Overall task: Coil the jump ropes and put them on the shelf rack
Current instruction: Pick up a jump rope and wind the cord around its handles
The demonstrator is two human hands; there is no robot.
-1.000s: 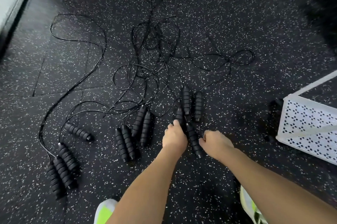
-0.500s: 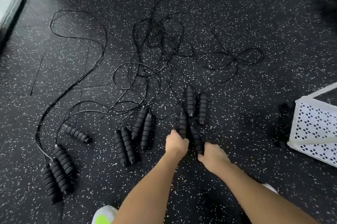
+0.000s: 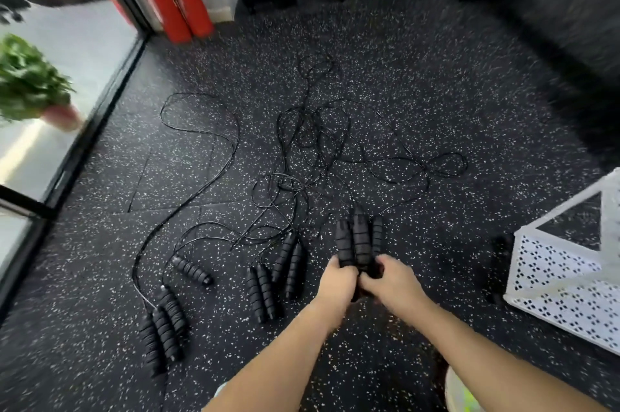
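Above speckled rubber flooring [image 3: 436, 82], left grip [image 3: 336, 284] and right grip [image 3: 391, 284] meet, curled around upright rope handles [image 3: 355, 240].

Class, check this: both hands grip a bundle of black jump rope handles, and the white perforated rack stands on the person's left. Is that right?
Not quite. The head view shows the white perforated rack on the person's right. The left hand and right hand do grip the bundle of black jump rope handles.

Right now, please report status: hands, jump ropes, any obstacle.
Left hand and right hand both grip the handle pair. No rope coiled yet; cords lie tangled on the floor. White rack at right, apart.
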